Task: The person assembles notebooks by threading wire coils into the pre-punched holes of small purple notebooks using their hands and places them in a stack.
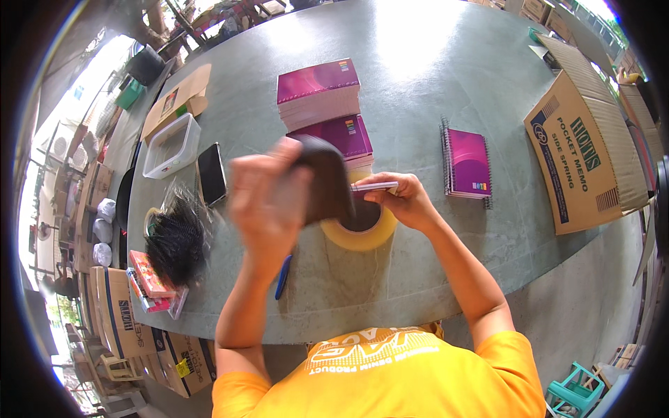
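Note:
My right hand (404,200) pinches a thin white-edged booklet (375,187), seen nearly edge-on. My left hand (268,198), smeared by motion, is closed at a dark brown curved piece (327,174). That piece reaches toward the booklet; its kind is too blurred to tell. Just below lies a large roll of yellowish clear tape (361,239), partly covered by the dark piece. Beyond my hands stand two stacks of purple-covered notebooks, a far stack (319,87) and a near stack (348,136) partly hidden by my left hand. Right of them lies a purple spiral-bound notebook (468,161).
On the green table's (418,279) left are a black phone (212,173), a clear plastic box (173,148), a heap of black spiral wires (174,240) and small boxes (150,275). A blue pen-like tool (283,277) lies near my left forearm. A cardboard carton (578,153) stands right.

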Tool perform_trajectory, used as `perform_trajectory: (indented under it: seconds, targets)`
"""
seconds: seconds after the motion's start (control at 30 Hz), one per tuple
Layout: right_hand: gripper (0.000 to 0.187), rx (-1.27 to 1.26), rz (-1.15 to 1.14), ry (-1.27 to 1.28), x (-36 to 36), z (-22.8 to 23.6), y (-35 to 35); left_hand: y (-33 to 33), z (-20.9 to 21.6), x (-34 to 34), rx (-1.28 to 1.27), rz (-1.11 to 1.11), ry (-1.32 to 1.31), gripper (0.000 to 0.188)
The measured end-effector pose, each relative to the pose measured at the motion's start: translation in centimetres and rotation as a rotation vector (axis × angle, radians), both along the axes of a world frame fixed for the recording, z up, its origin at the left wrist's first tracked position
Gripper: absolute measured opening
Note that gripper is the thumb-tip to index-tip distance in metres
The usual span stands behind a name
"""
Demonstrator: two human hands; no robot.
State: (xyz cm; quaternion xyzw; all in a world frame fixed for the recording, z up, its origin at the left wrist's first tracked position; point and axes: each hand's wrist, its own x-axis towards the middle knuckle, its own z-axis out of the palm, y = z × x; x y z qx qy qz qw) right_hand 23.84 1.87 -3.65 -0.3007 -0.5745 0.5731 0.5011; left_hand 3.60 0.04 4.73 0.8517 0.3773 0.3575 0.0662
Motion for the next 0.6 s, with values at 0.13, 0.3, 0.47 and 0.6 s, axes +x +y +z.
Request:
perform_trajectory:
  seconds: [0.13, 0.3, 0.47, 0.6]
  targets:
    - [0.022, -0.010, -0.015, -0.011, 0.1, -0.3, -0.3, 0.7, 1.4, 0.5, 0.087, 0.125, -0.138, 0.035]
    - [0.023, 0.017, -0.026, -0.028, -0.1, -0.4, -0.3, -0.1, 1.2, 1.3, -0.011, 0.070, -0.036, 0.032]
    - [0.025, 0.078, -0.050, -0.204, 0.3, -0.3, -0.4, 1.7, 1.9, 1.4, 0.061, 0.310, -0.288, 0.034]
    - [0.022, 0.125, -0.024, -0.212, 0.4, 0.1, -0.4, -2.8, -0.5, 2.3, -0.126, -0.082, -0.035, 0.031]
